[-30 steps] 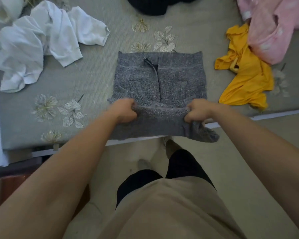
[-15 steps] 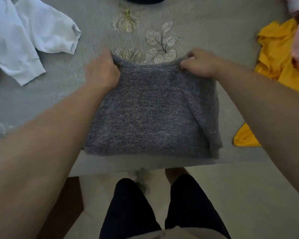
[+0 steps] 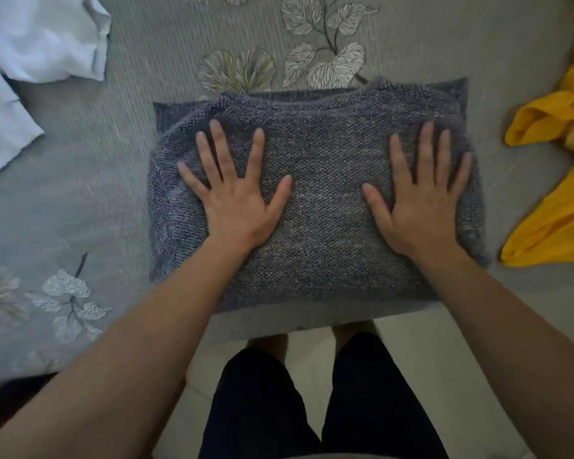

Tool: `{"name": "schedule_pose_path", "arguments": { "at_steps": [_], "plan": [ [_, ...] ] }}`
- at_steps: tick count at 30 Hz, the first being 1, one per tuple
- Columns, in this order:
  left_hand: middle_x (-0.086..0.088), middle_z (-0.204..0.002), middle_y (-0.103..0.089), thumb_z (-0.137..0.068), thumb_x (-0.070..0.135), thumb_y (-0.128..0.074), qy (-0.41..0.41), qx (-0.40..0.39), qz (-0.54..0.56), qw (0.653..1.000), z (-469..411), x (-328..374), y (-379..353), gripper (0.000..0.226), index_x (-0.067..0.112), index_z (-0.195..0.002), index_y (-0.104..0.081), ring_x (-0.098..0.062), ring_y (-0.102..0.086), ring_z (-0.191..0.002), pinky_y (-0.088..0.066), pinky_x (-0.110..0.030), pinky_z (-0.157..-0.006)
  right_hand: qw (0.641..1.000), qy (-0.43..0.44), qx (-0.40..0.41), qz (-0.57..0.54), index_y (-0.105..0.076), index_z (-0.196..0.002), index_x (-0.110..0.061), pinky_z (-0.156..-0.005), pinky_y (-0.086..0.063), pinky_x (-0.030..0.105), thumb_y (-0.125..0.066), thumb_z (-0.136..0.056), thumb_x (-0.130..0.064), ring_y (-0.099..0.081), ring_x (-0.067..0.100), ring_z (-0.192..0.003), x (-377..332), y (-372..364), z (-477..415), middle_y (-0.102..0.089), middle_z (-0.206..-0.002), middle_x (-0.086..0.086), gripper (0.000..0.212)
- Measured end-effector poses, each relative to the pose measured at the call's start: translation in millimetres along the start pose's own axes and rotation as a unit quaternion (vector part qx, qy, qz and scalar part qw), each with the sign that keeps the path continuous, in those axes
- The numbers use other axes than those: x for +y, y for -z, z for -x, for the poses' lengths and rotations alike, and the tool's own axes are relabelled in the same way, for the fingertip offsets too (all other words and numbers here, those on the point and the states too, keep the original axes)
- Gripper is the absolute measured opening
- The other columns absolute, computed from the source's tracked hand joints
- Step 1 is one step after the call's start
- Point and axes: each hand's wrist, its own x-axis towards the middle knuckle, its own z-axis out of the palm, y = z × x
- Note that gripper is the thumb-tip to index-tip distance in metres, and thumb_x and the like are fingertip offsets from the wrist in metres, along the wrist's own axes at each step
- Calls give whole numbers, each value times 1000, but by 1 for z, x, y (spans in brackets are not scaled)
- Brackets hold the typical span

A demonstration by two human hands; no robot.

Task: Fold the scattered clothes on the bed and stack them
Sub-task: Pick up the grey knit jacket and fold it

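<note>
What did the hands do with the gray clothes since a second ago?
The left hand and right hand lifted the near edge of the gray garment over to the far edge, folding it, then let go. Now both press flat on the fold. The white clothes and yellow clothes stayed put on the bed.

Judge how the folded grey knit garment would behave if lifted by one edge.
Probably floppy: the grey knit garment is soft layered cloth, so its fold would likely sag open. Thick knit suggests moderate weight. Pushed, it may bunch on the ribbed bedspread rather than slide.
</note>
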Motion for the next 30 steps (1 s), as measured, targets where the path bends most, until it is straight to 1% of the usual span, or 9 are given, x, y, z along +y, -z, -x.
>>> {"name": "schedule_pose_path", "arguments": {
  "at_steps": [3, 12, 14, 16, 18, 21, 23, 26, 30],
  "plan": [
    [-21, -163, 11, -91, 75, -19, -12, -4, -8, 1000, -28, 5, -11, 81, 35, -157, 5, -41, 11, -150, 1, -72, -112, 996, -83, -8, -14, -4, -161, -26, -116, 0, 69, -31, -91, -79, 4, 45, -151, 7, -12, -24, 3, -167, 16, 91],
    [-11, -164, 17, -91, 77, -24, -34, -78, 56, 995, -35, -2, 2, 79, 40, -156, 3, -32, 14, -151, 5, -67, -115, 992, -87, -59, -63, -2, -160, -27, -120, -1, 64, -35, -82, -88, 7, 38, -153, 7, 3, -26, 8, -167, 11, 104],
    [-8, -166, 5, -93, 72, -33, -17, -34, 108, 993, -27, -16, 20, 76, 37, -157, -11, -27, 3, -152, 3, -60, -118, 985, -116, -35, -120, -5, -160, -25, -122, -6, 57, -43, -78, -89, 0, 33, -154, 11, 18, -18, 2, -167, 12, 111],
    [-10, -165, -5, -92, 72, -39, 62, 46, 134, 988, -17, -38, 37, 80, 30, -156, -17, -28, -7, -151, -1, -54, -118, 971, -177, 0, -164, -10, -159, -21, -123, -10, 53, -49, -74, -90, -7, 32, -153, 20, 33, -8, -6, -166, 16, 116],
    [-14, -163, -11, -87, 76, -44, 195, 60, 180, 962, -6, -65, 44, 91, 23, -157, -16, -31, -13, -150, -7, -52, -118, 948, -251, -3, -197, -10, -159, -18, -124, -12, 51, -52, -70, -92, -12, 32, -153, 34, 36, 2, -12, -166, 14, 123],
    [-16, -153, -35, -72, 88, -48, 355, -20, 316, 880, 4, -99, 34, 110, 12, -150, -30, -35, -35, -140, -28, -53, -116, 898, -326, -52, -292, -12, -159, -16, -121, -26, 50, -57, -60, -95, -29, 30, -147, 44, 31, 10, -29, -162, 8, 135],
    [-12, -141, -45, -56, 100, -46, 377, -46, 362, 851, 9, -99, 30, 122, 12, -140, -42, -34, -46, -129, -39, -54, -108, 883, -343, -66, -314, -21, -157, -17, -116, -35, 50, -59, -54, -97, -39, 31, -142, 37, 28, 12, -39, -155, 9, 136],
    [-8, -138, -45, -49, 99, -53, 359, -34, 372, 855, 13, -76, 26, 124, 13, -138, -43, -31, -48, -125, -42, -52, -106, 867, -356, -39, -345, -37, -149, -19, -109, -44, 43, -67, -52, -94, -51, 26, -131, 23, 23, 14, -51, -145, 4, 126],
    [5, -120, -59, -53, 76, -80, 357, -37, 481, 800, 9, -63, 23, 102, 15, -130, -51, -17, -59, -107, -50, -39, -98, 833, -392, -41, -389, -60, -128, -20, -99, -52, 39, -78, -42, -87, -62, 20, -116, 26, 21, 9, -65, -128, -3, 111]
  ]
}}
